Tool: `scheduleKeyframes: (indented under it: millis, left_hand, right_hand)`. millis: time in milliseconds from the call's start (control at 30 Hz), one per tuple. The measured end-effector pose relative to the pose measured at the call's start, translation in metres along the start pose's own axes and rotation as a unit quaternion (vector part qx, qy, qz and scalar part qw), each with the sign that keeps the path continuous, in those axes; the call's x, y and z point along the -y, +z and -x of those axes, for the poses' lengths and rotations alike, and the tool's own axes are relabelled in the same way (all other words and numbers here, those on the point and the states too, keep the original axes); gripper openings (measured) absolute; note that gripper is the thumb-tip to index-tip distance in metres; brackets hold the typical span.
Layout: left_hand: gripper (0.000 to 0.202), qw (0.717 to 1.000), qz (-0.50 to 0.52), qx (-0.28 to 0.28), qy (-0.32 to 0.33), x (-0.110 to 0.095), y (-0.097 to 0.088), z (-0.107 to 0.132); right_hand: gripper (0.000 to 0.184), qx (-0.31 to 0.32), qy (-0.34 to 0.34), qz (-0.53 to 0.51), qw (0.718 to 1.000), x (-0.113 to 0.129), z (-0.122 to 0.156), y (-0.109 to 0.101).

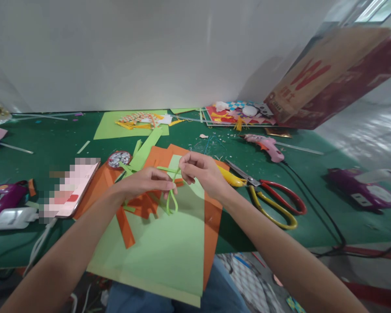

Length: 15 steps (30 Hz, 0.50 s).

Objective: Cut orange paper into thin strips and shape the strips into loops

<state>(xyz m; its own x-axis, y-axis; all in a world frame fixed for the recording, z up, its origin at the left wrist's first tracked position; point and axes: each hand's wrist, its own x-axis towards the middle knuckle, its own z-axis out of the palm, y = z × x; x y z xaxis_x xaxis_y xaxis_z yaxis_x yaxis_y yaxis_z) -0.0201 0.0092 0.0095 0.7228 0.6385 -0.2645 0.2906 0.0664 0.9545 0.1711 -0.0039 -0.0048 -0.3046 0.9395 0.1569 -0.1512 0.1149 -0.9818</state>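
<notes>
Both hands meet over a stack of green paper and orange paper at the table's near edge. My left hand pinches thin green paper strips that hang down in loops from its fingers. My right hand is closed on the upper end of the same strips, where one strip runs crosswise between the two hands. Loose orange and green offcuts lie under my left wrist.
Red and yellow handled scissors lie right of the paper, with a pink glue gun and its black cord behind. A phone and a tin of googly eyes sit left. Craft sheets and a cardboard box stand at the back.
</notes>
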Motion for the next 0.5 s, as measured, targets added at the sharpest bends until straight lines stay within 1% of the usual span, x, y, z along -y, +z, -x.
scheduleKeyframes:
  millis: [133,233,500]
  left_hand:
    - [0.024,1.000,0.001,0.009,-0.012,-0.0004,0.0000,0.0003]
    - [0.021,1.000,0.005,0.016,-0.019,-0.0014,0.0005,0.0004]
    - [0.022,0.999,0.009,0.027,-0.028,-0.0020,0.0008,0.0016]
  right_hand:
    - [0.010,-0.022,0.005,-0.005,1.000,0.0011,-0.0007,-0.0008]
    - [0.011,-0.031,-0.004,-0.004,1.000,0.0016,-0.0010,-0.0012]
    - [0.007,-0.061,-0.014,-0.010,0.998,0.0012,-0.0027,-0.0027]
